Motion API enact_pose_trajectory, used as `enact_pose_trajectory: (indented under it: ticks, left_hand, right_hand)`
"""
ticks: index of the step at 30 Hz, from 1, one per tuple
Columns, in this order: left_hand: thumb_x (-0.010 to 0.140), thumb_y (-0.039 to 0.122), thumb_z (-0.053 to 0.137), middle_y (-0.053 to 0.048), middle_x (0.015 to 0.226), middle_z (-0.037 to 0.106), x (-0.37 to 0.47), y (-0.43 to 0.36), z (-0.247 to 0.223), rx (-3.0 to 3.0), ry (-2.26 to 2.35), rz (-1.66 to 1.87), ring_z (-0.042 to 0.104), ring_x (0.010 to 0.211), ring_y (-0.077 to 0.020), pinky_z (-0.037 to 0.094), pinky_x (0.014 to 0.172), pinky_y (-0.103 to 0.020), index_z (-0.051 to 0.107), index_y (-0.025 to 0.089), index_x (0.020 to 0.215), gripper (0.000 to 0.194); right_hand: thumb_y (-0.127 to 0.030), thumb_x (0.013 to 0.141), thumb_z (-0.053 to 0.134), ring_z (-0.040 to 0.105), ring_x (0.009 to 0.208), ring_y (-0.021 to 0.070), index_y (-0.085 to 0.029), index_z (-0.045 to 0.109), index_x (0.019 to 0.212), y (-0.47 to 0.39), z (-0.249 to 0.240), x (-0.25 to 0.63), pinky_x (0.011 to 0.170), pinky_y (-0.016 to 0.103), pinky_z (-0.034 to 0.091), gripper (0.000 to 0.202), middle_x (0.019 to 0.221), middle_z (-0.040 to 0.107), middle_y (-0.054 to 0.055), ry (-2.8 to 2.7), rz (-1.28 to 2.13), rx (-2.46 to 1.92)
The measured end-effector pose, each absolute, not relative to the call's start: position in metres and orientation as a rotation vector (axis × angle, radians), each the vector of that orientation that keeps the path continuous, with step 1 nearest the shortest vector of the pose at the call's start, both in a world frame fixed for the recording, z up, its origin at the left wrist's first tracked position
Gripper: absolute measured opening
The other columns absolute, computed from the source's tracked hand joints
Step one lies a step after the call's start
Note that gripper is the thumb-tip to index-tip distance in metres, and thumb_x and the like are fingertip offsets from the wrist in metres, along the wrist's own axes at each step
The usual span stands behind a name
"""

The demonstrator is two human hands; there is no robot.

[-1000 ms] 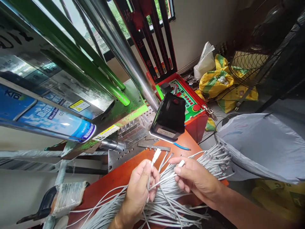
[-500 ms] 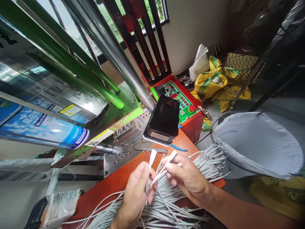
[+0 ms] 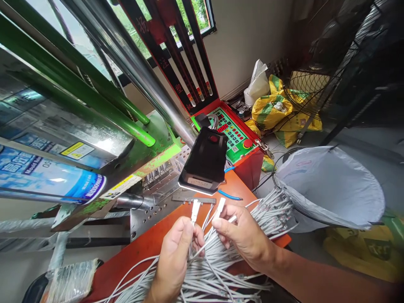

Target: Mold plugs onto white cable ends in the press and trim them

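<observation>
My left hand (image 3: 178,248) is closed around white cables, with one white connector end (image 3: 195,210) standing up above the thumb. To its right, my right hand (image 3: 241,231) pinches more white cable ends; one white connector (image 3: 219,207) points up and another pale end pokes out beside the thumb. The two hands are a short way apart. Under them lies a large heap of white cables (image 3: 217,263), with clear plugs on several ends. How many cables each hand holds I cannot tell.
An orange table (image 3: 142,248) carries the cables. Behind the hands are a metal bar (image 3: 192,199), a black box-like device (image 3: 205,160) and a blue tube (image 3: 229,195). A red control box (image 3: 249,166) with a green panel stands beyond. A white-lined bin (image 3: 331,189) is at right; a green machine (image 3: 148,158) is at left.
The view has shifted slightly, so the surroundings sit further left. My right hand has turned its connector more upright. Both hands keep hold of their cables.
</observation>
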State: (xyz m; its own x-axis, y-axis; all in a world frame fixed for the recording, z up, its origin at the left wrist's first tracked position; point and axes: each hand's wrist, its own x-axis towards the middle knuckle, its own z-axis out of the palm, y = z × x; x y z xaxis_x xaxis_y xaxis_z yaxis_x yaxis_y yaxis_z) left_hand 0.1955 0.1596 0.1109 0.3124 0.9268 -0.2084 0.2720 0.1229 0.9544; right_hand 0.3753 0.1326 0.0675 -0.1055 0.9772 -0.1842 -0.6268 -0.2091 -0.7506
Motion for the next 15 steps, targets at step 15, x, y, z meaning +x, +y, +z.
enact_pose_trajectory:
  ticks: [15]
  left_hand:
    - [0.101,0.048,0.061,-0.001,0.07,0.06,0.157,0.163,0.129,1.898,1.726,1.433,0.056,0.061,-0.0155,0.048,0.057,-0.027,0.067,0.02,0.097,0.029]
  right_hand:
    - [-0.053,0.081,0.083,0.052,0.053,0.0101,-0.018,0.06,0.079,0.12,0.082,0.398,0.054,0.023,0.045,0.042,0.06,0.059,-0.004,-0.646,1.678,-0.873]
